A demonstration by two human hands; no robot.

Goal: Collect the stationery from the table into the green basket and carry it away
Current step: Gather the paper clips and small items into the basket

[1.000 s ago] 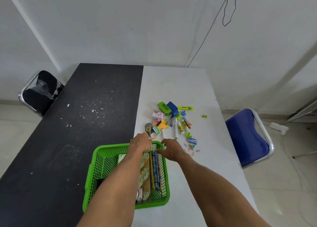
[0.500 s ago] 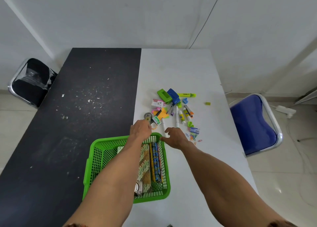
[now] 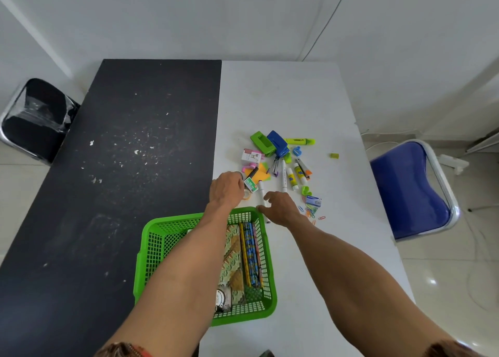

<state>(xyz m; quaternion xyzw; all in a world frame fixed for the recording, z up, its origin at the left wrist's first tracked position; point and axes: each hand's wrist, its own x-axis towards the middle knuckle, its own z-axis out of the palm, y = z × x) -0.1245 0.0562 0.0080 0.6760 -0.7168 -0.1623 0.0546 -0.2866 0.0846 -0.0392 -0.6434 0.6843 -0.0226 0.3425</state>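
Note:
The green basket point(image 3: 151, 238) stands on the table's near part, across the black and white halves, holding pencils point(image 3: 249, 251) and patterned booklets point(image 3: 233, 259). Just beyond its far rim my left hand point(image 3: 227, 190) lies over a tape roll point(image 3: 238, 172), fingers curled down round it. My right hand point(image 3: 280, 207) hovers with loosely spread fingers over the near end of a white marker point(image 3: 261, 190), thumb near the basket's far right corner. Past both hands lie a green staple box point(image 3: 251, 185), glue sticks point(image 3: 291, 177), a blue stapler point(image 3: 278, 143), a green hole punch point(image 3: 261, 139) and a highlighter point(image 3: 299, 141).
Loose paper clips point(image 3: 310, 211) and a small blue box point(image 3: 314, 201) lie right of my right hand. A small green eraser point(image 3: 334, 155) sits apart near the right edge. A blue chair point(image 3: 407, 194) stands right of the table, a black chair point(image 3: 35, 116) at far left.
My left hand has gone forward from the basket's far rim onto the tape roll. My right hand has moved forward past the basket's corner. The view has tilted down.

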